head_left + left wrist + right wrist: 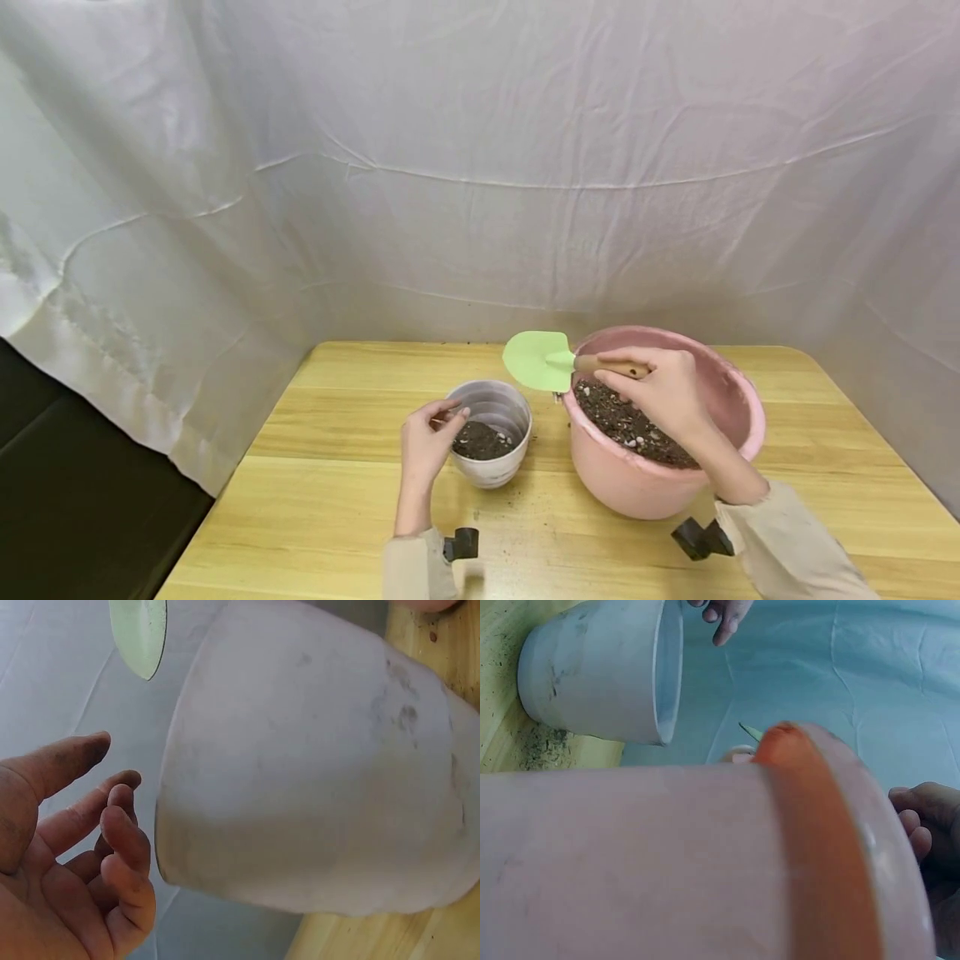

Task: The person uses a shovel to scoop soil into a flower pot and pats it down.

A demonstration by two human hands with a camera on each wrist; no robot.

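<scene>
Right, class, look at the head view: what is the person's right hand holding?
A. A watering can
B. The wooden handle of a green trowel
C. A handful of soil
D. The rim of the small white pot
B: the right hand grips the wooden handle of the green trowel above the soil in the pink pot, while the left hand is at the rim of the small white pot.

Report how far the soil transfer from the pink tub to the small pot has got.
Done: the small white pot holds a shallow layer of soil. In hand: the right hand holds the green trowel, its blade empty, over the pink tub; the left hand is at the pot's rim. Left: most of the pot is unfilled.
</scene>
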